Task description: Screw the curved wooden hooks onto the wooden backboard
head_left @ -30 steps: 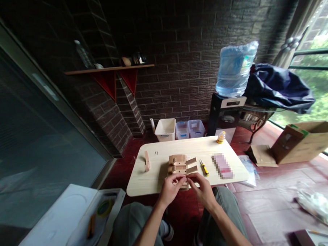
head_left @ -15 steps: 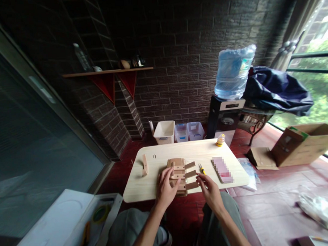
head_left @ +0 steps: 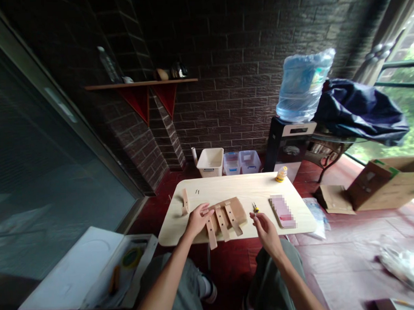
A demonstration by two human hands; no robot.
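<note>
Head view: our left hand (head_left: 196,219), fingers spread, rests flat against the wooden rack (head_left: 226,216) at the table's (head_left: 236,188) six o'clock edge. The rack overhangs there, so we judge a careless push could tip it off. Our right hand (head_left: 265,225) hovers loosely curled at the rack's four o'clock; we cannot tell whether it pinches anything.

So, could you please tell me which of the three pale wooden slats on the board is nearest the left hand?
The leftmost pale wooden slat, right beside the left hand; the other two lie further right, toward the right hand.

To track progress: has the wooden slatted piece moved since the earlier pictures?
Yes. The wooden slatted piece turned: its slats, before toward the yellow screwdriver, now point over the near edge of the table.
</note>
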